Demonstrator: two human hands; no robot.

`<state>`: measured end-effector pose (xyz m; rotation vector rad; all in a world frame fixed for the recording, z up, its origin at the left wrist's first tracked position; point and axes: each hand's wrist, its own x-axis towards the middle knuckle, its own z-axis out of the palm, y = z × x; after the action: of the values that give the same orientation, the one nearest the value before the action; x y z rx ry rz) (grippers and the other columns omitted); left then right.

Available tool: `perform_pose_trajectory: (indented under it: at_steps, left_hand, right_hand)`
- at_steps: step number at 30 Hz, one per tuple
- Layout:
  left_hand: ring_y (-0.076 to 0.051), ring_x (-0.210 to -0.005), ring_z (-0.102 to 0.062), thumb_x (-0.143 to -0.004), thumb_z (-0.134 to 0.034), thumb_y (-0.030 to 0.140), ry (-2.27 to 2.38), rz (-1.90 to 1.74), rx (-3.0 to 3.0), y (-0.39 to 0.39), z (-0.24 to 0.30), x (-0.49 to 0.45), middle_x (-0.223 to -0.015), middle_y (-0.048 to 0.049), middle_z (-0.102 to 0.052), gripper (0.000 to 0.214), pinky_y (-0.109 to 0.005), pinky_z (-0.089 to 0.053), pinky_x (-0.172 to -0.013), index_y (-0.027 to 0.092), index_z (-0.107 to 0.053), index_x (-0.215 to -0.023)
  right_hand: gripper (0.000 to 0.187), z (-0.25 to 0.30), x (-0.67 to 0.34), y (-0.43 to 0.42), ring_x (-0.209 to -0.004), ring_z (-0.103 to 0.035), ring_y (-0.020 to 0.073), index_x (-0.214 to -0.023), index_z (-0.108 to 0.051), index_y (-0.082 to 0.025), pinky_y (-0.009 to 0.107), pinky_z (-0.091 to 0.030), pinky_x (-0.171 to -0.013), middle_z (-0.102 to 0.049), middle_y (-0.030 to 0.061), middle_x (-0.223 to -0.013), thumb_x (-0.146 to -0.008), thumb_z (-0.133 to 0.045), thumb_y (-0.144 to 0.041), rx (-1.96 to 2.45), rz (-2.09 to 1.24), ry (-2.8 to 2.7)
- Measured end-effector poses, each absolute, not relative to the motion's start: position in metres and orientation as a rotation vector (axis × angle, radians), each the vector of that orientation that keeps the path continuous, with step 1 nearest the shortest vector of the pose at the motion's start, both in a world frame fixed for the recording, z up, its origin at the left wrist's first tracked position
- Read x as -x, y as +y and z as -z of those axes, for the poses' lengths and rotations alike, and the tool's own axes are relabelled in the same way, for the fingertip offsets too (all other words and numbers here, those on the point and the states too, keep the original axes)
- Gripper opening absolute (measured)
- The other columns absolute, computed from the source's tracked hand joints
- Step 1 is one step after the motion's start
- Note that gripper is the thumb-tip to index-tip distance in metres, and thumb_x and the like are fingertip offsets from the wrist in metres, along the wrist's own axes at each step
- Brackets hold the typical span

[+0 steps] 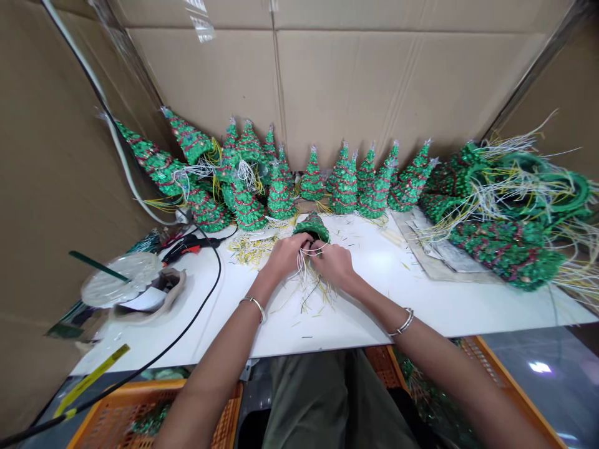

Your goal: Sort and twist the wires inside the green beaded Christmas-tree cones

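My left hand (283, 259) and my right hand (332, 265) meet at the open base of a small green tinsel Christmas tree (312, 227). The tree lies tilted, with its tip pointing away from me. A bundle of thin white and yellow wires (311, 280) hangs from its base, and my fingers pinch some strands. Both hands hide most of the base. Many finished-looking tinsel trees with red garlands (344, 187) stand and lean in a row beyond my hands. Loose yellow wire clippings (250, 249) lie near my left hand.
A white table (355, 315) stands before cardboard walls (374, 81). A heap of tinsel trees with wires (508, 252) lies on the right, beside papers (444, 255). At left are a black-and-red tool (187, 247), a black cable (206, 299) and a plastic lid (120, 279). Orange crates (140, 411) sit below.
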<state>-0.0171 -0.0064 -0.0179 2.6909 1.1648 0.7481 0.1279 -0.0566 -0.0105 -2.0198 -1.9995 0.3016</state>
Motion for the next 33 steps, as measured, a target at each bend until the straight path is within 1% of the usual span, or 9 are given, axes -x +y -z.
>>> perform_pose_trajectory:
  at_steps: [3,6,10,14,19,23,25,28,33]
  left_hand:
    - [-0.020,-0.086,-0.064,-0.088,-0.046,0.021,1.155,-0.695,-2.730,-0.008,0.015,0.019,-0.097,-0.0049,-0.069,0.022,-0.028,-0.046,-0.072,0.020,-0.064,-0.101]
    - [-0.020,-0.085,-0.064,-0.086,-0.048,0.020,1.149,-0.652,-2.772,-0.010,0.012,0.020,-0.095,-0.0047,-0.067,0.020,-0.028,-0.044,-0.069,0.020,-0.064,-0.097]
    - [-0.019,-0.083,-0.062,-0.086,-0.050,0.022,1.122,-0.588,-2.834,-0.011,0.009,0.023,-0.095,-0.0055,-0.065,0.016,-0.027,-0.042,-0.063,0.020,-0.064,-0.094]
    - [-0.018,-0.081,-0.062,-0.089,-0.048,0.024,1.115,-0.616,-2.841,-0.010,0.010,0.024,-0.097,-0.0066,-0.065,0.016,-0.026,-0.041,-0.063,0.019,-0.062,-0.094]
    - [-0.016,-0.076,-0.062,-0.090,-0.047,0.022,1.108,-0.778,-2.673,-0.008,0.017,0.022,-0.089,-0.0040,-0.067,0.013,-0.025,-0.042,-0.066,0.018,-0.059,-0.095]
    - [-0.013,-0.070,-0.061,-0.094,-0.044,0.028,1.110,-0.873,-2.567,-0.005,0.022,0.019,-0.085,-0.0018,-0.068,0.018,-0.023,-0.041,-0.063,0.019,-0.057,-0.100]
    - [-0.014,-0.070,-0.061,-0.095,-0.042,0.030,1.133,-0.850,-2.604,-0.004,0.026,0.018,-0.084,-0.0019,-0.068,0.021,-0.023,-0.041,-0.063,0.020,-0.058,-0.102]
    - [-0.016,-0.075,-0.063,-0.093,-0.043,0.026,1.175,-0.722,-2.730,-0.003,0.031,0.017,-0.088,-0.0036,-0.069,0.020,-0.024,-0.041,-0.063,0.020,-0.061,-0.099]
    - [-0.019,-0.083,-0.065,-0.090,-0.047,0.022,1.228,-0.602,-2.805,-0.003,0.033,0.017,-0.098,-0.0053,-0.070,0.020,-0.025,-0.043,-0.066,0.021,-0.063,-0.103]
  right_hand:
    - [0.032,0.011,-0.132,-0.056,-0.083,-0.065,0.0199,-0.106,-0.066,-0.028,0.027,-0.040,-0.069,-0.073,0.0029,-0.085,-0.093,-0.038,-0.036,1.954,-0.393,-1.974]
    - [0.028,0.014,-0.137,-0.052,-0.084,-0.065,0.0190,-0.102,-0.069,-0.030,0.026,-0.040,-0.068,-0.073,-0.0004,-0.082,-0.089,-0.045,-0.037,1.876,-0.488,-1.900]
    - [0.024,0.022,-0.145,-0.044,-0.080,-0.064,0.0176,-0.096,-0.073,-0.030,0.024,-0.040,-0.066,-0.074,-0.0020,-0.083,-0.085,-0.053,-0.039,1.747,-0.576,-1.851]
    - [0.025,0.025,-0.149,-0.041,-0.074,-0.062,0.0158,-0.091,-0.074,-0.027,0.022,-0.039,-0.063,-0.073,-0.0020,-0.077,-0.086,-0.051,-0.037,1.672,-0.617,-1.854]
    - [0.024,0.015,-0.150,-0.047,-0.069,-0.060,0.0161,-0.091,-0.071,-0.027,0.023,-0.035,-0.062,-0.071,-0.0010,-0.076,-0.083,-0.049,-0.030,1.772,-0.479,-1.947]
    - [0.022,0.011,-0.153,-0.049,-0.073,-0.061,0.0175,-0.097,-0.066,-0.027,0.024,-0.033,-0.063,-0.071,0.0001,-0.079,-0.083,-0.049,-0.028,1.784,-0.379,-2.052]
    - [0.022,0.011,-0.154,-0.050,-0.074,-0.061,0.0174,-0.100,-0.064,-0.026,0.024,-0.032,-0.062,-0.071,0.0000,-0.080,-0.084,-0.047,-0.026,1.765,-0.362,-2.084]
    - [0.024,0.010,-0.155,-0.050,-0.075,-0.062,0.0173,-0.103,-0.060,-0.026,0.024,-0.031,-0.062,-0.071,-0.0003,-0.082,-0.085,-0.046,-0.023,1.778,-0.328,-2.116]
    - [0.026,0.008,-0.152,-0.053,-0.072,-0.062,0.0188,-0.107,-0.059,-0.027,0.025,-0.030,-0.061,-0.071,0.0019,-0.082,-0.087,-0.043,-0.025,1.925,-0.134,-2.184]
